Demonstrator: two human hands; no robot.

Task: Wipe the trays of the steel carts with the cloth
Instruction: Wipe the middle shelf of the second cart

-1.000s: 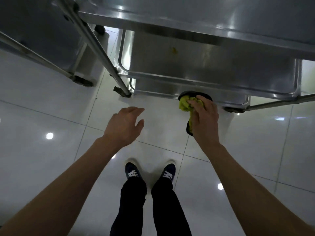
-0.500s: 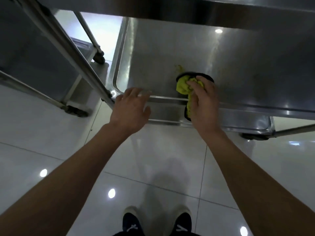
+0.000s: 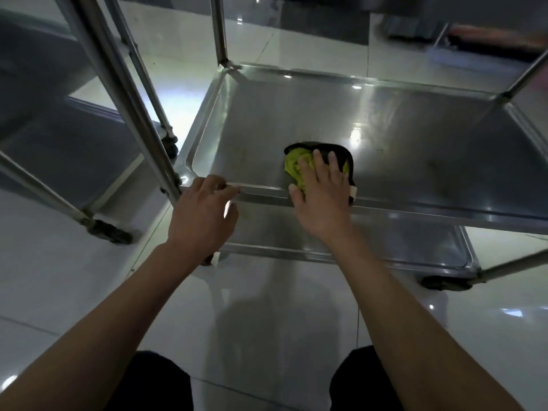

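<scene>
Below, right hand point(image 3: 321, 200) fingers spread on cloth point(image 3: 296, 166), left hand point(image 3: 201, 215) gripping tray point(image 3: 385, 120) rim, second cart point(image 3: 98, 143) alongside.

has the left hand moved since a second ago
Yes. The left hand went forward from over the floor to grip the near rim of the middle tray, beside the cart's post.

Dim, softly blurred wide-angle view; ceiling lights glare off the tray point(image 3: 385, 120) and floor point(image 3: 267, 321).
</scene>
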